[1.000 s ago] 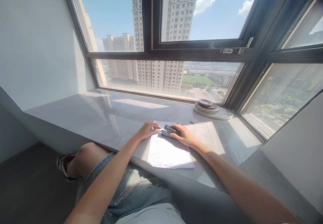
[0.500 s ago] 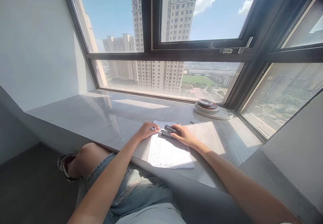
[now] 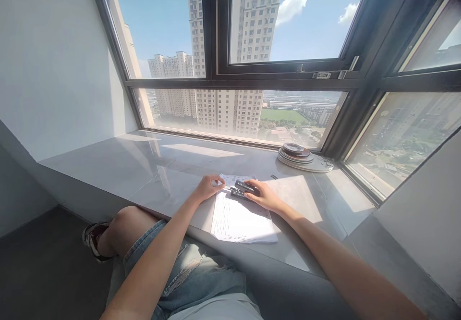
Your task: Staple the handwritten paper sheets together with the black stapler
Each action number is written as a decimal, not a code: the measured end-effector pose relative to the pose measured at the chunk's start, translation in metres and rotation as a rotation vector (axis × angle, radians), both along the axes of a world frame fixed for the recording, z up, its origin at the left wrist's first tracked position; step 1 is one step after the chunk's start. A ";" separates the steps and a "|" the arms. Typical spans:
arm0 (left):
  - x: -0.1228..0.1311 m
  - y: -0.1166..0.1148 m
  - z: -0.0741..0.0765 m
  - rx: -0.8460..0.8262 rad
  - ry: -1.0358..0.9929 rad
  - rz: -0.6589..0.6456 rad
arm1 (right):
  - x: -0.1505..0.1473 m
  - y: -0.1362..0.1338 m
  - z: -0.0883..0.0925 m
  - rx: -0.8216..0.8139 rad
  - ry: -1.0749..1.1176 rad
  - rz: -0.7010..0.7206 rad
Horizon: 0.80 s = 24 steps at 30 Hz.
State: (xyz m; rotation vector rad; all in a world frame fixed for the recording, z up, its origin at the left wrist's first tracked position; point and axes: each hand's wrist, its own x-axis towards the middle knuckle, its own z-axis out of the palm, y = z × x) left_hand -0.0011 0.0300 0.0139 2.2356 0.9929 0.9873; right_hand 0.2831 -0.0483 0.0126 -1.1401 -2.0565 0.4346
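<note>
A black stapler [image 3: 242, 189] is being clasped by the right hand [image 3: 264, 196] atop printed sheets [image 3: 239, 220]; their upper corner is being pinched by the left hand [image 3: 208, 188], fingers curled.

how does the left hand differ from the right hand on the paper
The left hand is curled, its fingertips bunched at the upper left edge of the paper; the right hand lies flatter. The left hand has no tool under it; the right hand sits on top of a dark stapler. Both rest at the paper's far end on the sill.
</note>
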 end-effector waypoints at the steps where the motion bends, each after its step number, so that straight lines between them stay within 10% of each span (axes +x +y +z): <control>1: 0.000 0.000 0.001 -0.001 -0.012 0.023 | 0.000 0.000 0.000 -0.004 0.001 -0.002; 24: -0.001 -0.013 0.012 -0.104 -0.051 -0.090 | 0.001 0.002 -0.003 0.018 -0.028 -0.016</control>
